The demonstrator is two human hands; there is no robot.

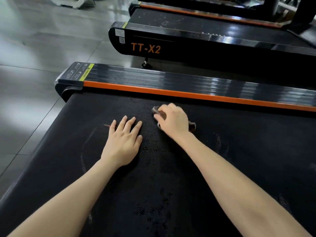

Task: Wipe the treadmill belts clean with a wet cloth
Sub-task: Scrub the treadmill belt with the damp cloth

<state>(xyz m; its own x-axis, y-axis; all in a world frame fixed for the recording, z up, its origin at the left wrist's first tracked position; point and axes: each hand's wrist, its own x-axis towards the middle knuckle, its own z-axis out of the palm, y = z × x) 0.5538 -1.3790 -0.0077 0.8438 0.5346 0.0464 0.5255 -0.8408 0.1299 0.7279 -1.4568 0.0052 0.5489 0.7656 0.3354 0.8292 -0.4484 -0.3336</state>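
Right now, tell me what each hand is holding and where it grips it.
The right hand presses a dark cloth onto the treadmill belt, covering its middle. The left hand lies flat on the belt, holding nothing.

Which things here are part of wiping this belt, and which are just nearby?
In the job: cloth under the right hand; belt; left hand flat on it.
Just nearby: TT-X2 treadmill; orange side rail; tiled floor.

Grey tiled floor (42,53), white object (71,1) far off.
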